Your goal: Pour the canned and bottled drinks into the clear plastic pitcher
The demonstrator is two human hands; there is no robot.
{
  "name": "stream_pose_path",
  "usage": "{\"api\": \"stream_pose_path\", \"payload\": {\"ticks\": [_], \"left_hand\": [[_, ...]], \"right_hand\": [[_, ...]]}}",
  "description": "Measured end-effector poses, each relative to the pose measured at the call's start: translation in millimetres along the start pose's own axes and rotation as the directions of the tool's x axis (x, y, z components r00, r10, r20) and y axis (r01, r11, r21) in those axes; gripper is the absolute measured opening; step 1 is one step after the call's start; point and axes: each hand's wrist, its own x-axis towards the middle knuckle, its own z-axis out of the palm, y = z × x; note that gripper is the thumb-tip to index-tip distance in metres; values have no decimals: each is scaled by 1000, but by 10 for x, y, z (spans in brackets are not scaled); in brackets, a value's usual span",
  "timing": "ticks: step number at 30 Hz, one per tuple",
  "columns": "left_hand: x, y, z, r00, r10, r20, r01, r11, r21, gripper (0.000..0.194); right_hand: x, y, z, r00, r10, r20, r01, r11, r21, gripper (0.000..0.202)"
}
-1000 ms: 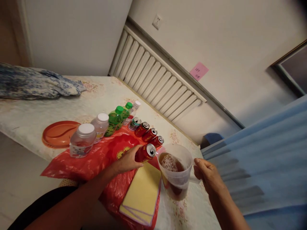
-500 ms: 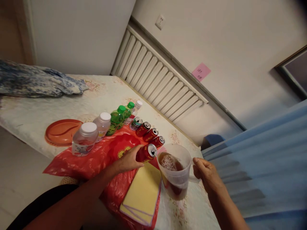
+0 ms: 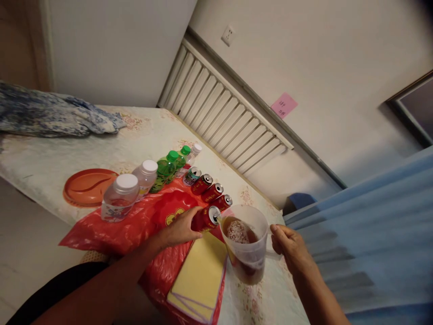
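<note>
My left hand (image 3: 182, 226) is wrapped round a red drink can (image 3: 204, 218). The can's opened top is tilted toward a clear plastic pitcher (image 3: 259, 250), close by its rim. A thin yellowish streak shows between can and rim; which way it runs I cannot tell. Foamy brown liquid (image 3: 238, 232) partly fills the tilted pitcher. My right hand (image 3: 291, 246) is closed round the pitcher's handle at the right. Below the can lies a stack of yellow cloths (image 3: 199, 280) with purple edging. Behind it stand three red cans (image 3: 212, 192) and a teal can (image 3: 192, 177), opened.
Clear jars with white lids (image 3: 120, 198) and green-capped bottles (image 3: 165, 171) stand left of the cans. A red plastic bag (image 3: 101, 234), a red scalloped dish (image 3: 177, 203) and an orange plate (image 3: 86, 187) lie on the flowered tablecloth (image 3: 67, 155). A blue curtain (image 3: 372, 225) hangs right.
The can and pitcher stay nearly in place. The yellowish streak between the can's top and the pitcher's rim now shows more plainly. The view has shifted slightly.
</note>
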Motion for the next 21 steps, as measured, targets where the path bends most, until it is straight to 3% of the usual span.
{"api": "stream_pose_path", "payload": {"ticks": [21], "left_hand": [[5, -24, -5, 1000, -14, 9, 13, 999, 46, 72]], "right_hand": [[17, 4, -25, 999, -5, 43, 7, 999, -48, 53]]}}
